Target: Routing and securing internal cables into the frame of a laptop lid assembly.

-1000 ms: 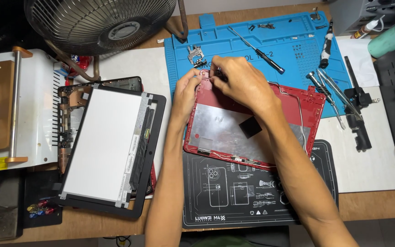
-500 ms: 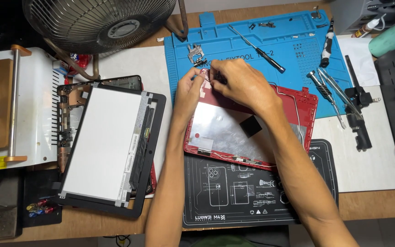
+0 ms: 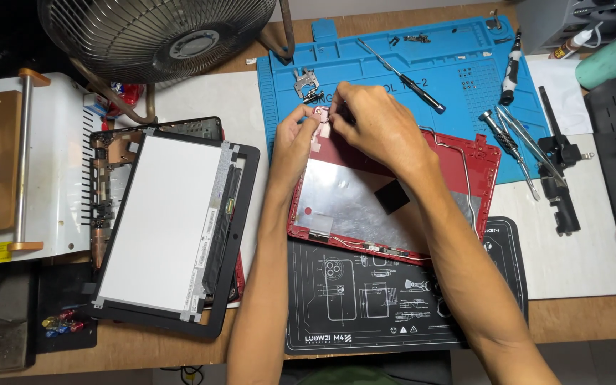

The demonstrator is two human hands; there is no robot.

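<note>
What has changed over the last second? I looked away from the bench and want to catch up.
Almost nothing. Both hands, left hand and right hand, stay together at the top left corner of the red laptop lid, fingers pinching a small pinkish part there; only slight finger shifts. The screen panel, screwdriver and fan lie as before.

You see a red laptop lid (image 3: 479,167) with a silver foil lining, lying on a bright blue mat (image 3: 458,71) and a black mat (image 3: 336,299) printed with white line drawings; the screen panel (image 3: 162,221) is white, black-framed.
</note>
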